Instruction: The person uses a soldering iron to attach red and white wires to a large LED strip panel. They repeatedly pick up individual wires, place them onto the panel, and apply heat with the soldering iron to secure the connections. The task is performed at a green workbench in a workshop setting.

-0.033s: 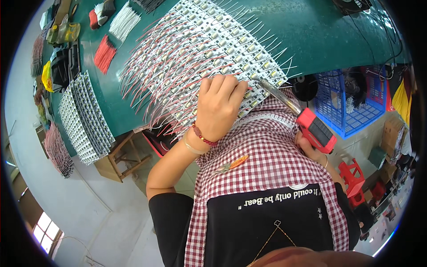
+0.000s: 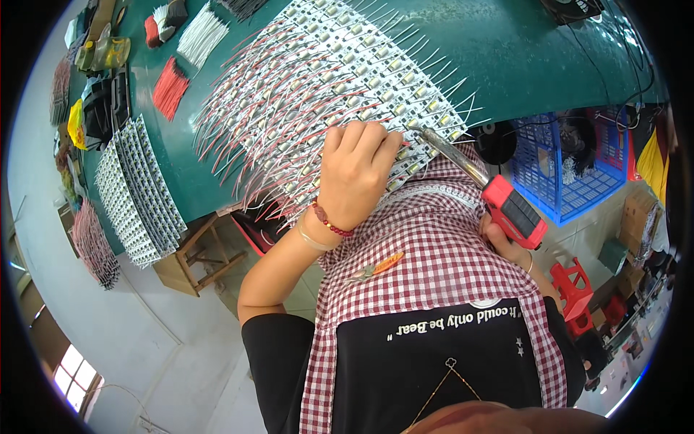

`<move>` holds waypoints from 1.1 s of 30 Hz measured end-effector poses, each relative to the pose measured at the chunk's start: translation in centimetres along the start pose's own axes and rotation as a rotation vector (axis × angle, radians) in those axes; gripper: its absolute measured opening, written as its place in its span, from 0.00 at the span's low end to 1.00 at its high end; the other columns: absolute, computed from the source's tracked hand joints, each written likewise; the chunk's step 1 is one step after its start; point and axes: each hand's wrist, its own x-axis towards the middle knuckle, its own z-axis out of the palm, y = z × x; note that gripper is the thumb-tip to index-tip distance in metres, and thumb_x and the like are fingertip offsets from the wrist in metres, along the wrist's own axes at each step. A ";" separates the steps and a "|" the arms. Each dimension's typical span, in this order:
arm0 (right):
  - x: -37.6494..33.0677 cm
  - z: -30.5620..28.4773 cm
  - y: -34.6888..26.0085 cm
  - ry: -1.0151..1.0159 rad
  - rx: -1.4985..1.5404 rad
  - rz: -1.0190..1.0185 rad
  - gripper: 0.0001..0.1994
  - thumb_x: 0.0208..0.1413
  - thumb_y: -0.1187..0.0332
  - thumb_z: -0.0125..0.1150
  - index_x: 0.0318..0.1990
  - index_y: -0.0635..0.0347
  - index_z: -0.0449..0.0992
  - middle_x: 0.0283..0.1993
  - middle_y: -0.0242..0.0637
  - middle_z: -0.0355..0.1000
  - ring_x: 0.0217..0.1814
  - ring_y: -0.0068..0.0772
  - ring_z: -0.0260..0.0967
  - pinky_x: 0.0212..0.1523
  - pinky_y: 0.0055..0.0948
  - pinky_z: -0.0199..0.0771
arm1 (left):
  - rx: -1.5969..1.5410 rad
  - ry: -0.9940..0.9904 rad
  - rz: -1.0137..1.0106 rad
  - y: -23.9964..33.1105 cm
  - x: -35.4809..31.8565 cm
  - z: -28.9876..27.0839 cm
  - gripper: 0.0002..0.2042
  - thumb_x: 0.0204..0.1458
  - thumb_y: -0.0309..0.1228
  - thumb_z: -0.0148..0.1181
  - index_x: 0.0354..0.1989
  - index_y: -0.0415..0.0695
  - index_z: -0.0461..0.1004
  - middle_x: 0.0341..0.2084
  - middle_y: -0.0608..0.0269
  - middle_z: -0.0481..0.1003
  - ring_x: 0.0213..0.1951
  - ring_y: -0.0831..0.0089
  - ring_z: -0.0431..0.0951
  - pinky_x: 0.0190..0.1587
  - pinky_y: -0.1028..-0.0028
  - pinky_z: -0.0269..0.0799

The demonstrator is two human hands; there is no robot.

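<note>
My one head-worn fisheye view looks steeply down from close above my chest, facing the green counter (image 2: 520, 58) ahead, its straight edges bending toward the dark rim.

Bare green table (image 2: 520, 50) top right (free), LED strips (image 2: 325, 79) crowd centre

Matt green tabletop (image 2: 520, 50); glossy red plastic tool (image 2: 515, 211) w/ metal tip; checked cloth apron (image 2: 448, 253).
</note>
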 end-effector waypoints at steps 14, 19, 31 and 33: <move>-0.5 0.0 -1.3 0.024 0.212 0.108 0.11 0.55 0.63 0.64 0.29 0.62 0.76 0.25 0.34 0.73 0.27 0.29 0.72 0.30 0.29 0.70 | 0.037 0.035 -0.012 1.9 0.0 -2.5 0.11 0.40 0.22 0.62 0.35 0.47 0.77 0.29 0.69 0.71 0.37 0.70 0.73 0.40 0.68 0.61; -1.0 -0.6 0.1 -0.015 0.180 0.053 0.11 0.54 0.63 0.64 0.28 0.61 0.75 0.23 0.33 0.72 0.25 0.29 0.71 0.30 0.28 0.71 | -0.048 0.061 -0.089 2.9 -1.0 -0.5 0.12 0.39 0.20 0.63 0.35 0.46 0.78 0.26 0.67 0.68 0.31 0.68 0.69 0.36 0.68 0.61; -1.8 -1.0 0.8 -0.022 0.118 0.123 0.09 0.49 0.64 0.65 0.26 0.59 0.76 0.25 0.34 0.73 0.29 0.37 0.71 0.34 0.36 0.70 | -0.037 0.021 -0.060 2.4 -0.9 0.4 0.10 0.45 0.23 0.60 0.37 0.40 0.77 0.26 0.62 0.65 0.32 0.66 0.67 0.35 0.67 0.61; -2.1 -1.0 1.6 -0.026 0.104 0.119 0.08 0.48 0.65 0.65 0.27 0.60 0.76 0.26 0.35 0.73 0.30 0.38 0.71 0.34 0.36 0.69 | -0.036 0.010 -0.046 2.3 -0.9 0.4 0.09 0.45 0.23 0.59 0.37 0.39 0.77 0.27 0.62 0.65 0.32 0.66 0.67 0.35 0.67 0.61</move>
